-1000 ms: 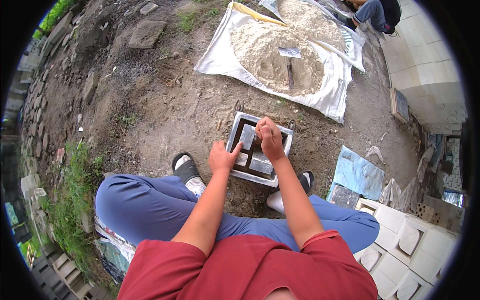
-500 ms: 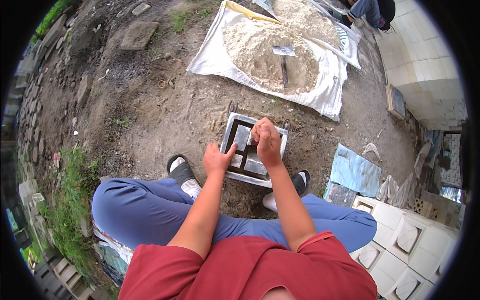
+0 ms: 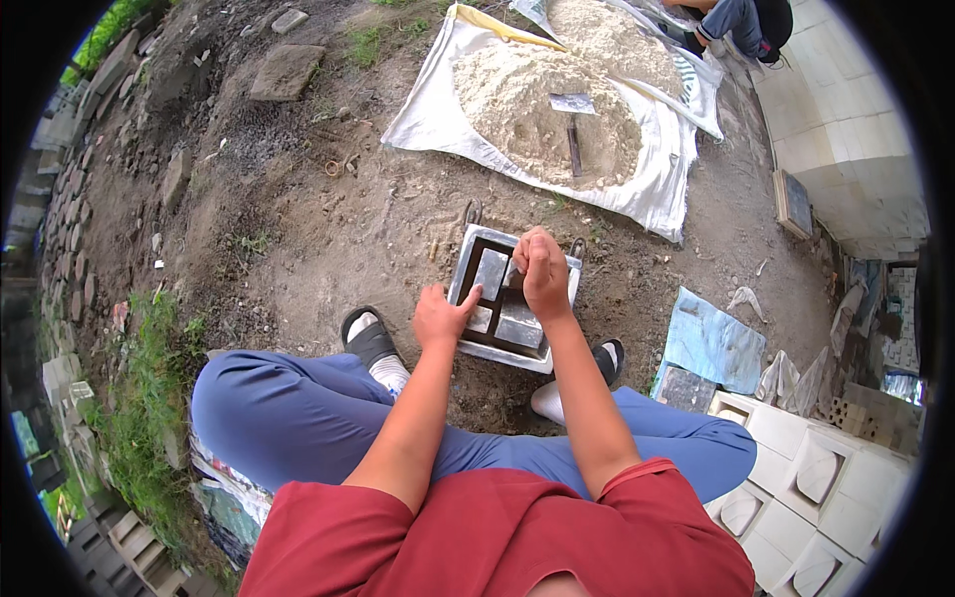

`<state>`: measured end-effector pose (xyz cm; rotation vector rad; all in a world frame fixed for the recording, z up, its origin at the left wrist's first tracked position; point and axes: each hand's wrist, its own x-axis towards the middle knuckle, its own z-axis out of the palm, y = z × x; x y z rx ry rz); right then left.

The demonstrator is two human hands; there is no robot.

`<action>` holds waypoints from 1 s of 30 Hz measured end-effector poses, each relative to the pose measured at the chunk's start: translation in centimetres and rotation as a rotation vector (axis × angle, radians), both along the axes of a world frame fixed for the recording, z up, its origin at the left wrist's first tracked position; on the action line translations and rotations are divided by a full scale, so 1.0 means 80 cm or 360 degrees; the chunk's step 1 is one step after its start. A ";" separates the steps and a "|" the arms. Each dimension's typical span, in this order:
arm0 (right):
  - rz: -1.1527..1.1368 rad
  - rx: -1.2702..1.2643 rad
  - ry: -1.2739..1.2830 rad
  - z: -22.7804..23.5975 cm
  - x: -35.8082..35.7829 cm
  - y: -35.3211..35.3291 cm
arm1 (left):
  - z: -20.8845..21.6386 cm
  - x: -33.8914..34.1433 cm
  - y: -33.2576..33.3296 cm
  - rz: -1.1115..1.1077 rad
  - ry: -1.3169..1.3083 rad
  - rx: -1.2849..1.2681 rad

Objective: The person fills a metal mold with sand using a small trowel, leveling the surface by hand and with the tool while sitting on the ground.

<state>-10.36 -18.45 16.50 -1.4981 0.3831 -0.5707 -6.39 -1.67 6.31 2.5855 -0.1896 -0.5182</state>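
A square metal mould [image 3: 507, 356] lies on the ground between my feet. Grey metal plates [image 3: 489, 275] sit inside its frame, with dark gaps between them. My left hand [image 3: 444, 315] rests at the mould's left edge, fingers apart and thumb reaching over the rim. Above the mould's right half, my right hand [image 3: 540, 273] is closed in a fist-like pinch; whatever it may grip is hidden by the fingers. Metal loops [image 3: 473, 212] stick out from the mould's far side.
Beyond the mould, a white sack [image 3: 418, 119] bears pale sandy material [image 3: 517, 80] with a hand trowel [image 3: 573, 129]. Pale hollow blocks [image 3: 786, 448] and a blue sheet [image 3: 712, 341] lie to the right. Another person [image 3: 741, 25] is at the far right. Stones and grass [image 3: 144, 398] line the left.
The whole view has shifted slightly, so the scene sits a little farther right. Both hands keep nearly the same places at the mould. More of the other person's arm shows.
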 end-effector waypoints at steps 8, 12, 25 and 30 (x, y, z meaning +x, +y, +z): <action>0.0201 -0.0148 0.0028 -0.006 0.006 -0.002 | -0.004 -0.002 0.003 0.0041 -0.0084 0.0012; 0.0083 0.0011 -0.0174 0.047 -0.003 -0.022 | 0.003 -0.002 -0.004 0.0016 0.0010 -0.0025; 0.0292 0.0232 -0.0341 0.071 -0.042 -0.030 | -0.013 -0.002 0.002 0.0051 -0.0085 -0.0024; 0.0349 0.0250 -0.0270 0.034 -0.038 -0.030 | -0.011 -0.001 0.000 0.0053 -0.0066 -0.0040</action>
